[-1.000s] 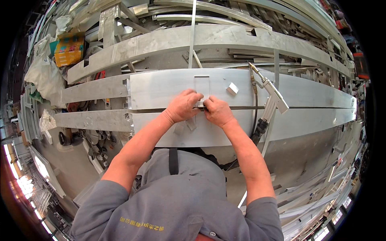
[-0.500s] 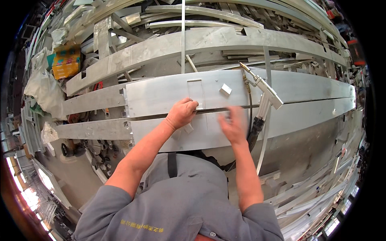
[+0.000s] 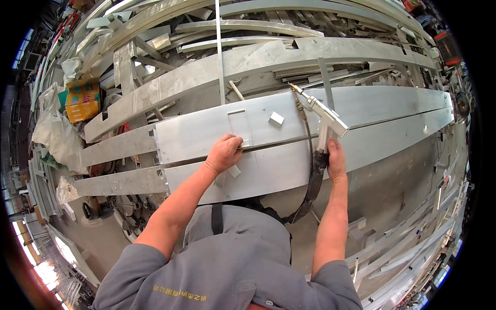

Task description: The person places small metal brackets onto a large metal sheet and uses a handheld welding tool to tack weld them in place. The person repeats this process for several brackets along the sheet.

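Observation:
Two long silver metal panels (image 3: pixel 279 111) lie side by side with a narrow dark gap between them. At that gap, my left hand (image 3: pixel 226 151) is closed in a pinch by the lower end of a rectangular outline (image 3: pixel 238 124) on the far panel. What its fingertips hold is mostly hidden. My right hand (image 3: pixel 337 157) wraps the grip of a silver welding gun (image 3: pixel 329 118) with a brass-coloured tip, which rests on the panels pointing away to the left. A small metal block (image 3: pixel 276 119) sits on the far panel between hand and gun.
From the gun a black hose (image 3: pixel 311 191) runs back towards my waist. Long metal beams (image 3: pixel 248 58) and piled offcuts lie beyond the panels. White plastic sacks (image 3: pixel 57 126) and an orange-yellow box (image 3: pixel 82 101) stand at the left. More metal lengths (image 3: pixel 408 258) lie at the lower right.
My right hand has moved right from over the near panel to the welding gun's grip and closed on it. My left hand stays at the gap. The whole view has shifted slightly.

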Motion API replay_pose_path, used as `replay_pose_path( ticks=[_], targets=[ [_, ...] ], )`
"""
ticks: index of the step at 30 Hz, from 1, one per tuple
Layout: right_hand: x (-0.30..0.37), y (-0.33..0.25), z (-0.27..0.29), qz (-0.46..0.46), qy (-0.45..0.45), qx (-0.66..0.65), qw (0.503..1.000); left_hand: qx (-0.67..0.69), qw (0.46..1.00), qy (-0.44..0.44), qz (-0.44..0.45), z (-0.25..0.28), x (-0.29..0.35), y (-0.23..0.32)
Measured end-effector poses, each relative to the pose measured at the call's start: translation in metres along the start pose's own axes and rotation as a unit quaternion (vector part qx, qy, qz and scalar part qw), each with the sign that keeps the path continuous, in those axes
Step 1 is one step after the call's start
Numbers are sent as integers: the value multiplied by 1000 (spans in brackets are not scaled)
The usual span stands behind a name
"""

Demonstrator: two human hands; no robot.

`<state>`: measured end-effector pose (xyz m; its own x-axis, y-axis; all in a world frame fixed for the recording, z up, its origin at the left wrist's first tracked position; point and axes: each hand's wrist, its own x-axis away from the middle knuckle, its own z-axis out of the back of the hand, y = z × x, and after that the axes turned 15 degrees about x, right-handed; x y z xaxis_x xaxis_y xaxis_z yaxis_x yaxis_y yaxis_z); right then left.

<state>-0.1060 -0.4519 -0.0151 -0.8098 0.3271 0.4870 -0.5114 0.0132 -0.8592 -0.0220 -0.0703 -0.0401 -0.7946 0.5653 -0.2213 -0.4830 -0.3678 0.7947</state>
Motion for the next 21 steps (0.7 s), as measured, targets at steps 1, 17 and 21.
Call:
replay_pose_path(
  ticks=[1, 17, 21],
  targets=[
    [-5, 13, 2, 10, 3, 57, 998, -1, 1000, -8, 7, 1, -1, 1],
    [76, -25, -50, 112, -234, -12, 966, 12, 1000, 14, -7, -5, 5, -3],
    [98, -50, -59, 190, -217, -28, 957, 17, 1000, 11, -3, -5, 4, -1]
  ],
)
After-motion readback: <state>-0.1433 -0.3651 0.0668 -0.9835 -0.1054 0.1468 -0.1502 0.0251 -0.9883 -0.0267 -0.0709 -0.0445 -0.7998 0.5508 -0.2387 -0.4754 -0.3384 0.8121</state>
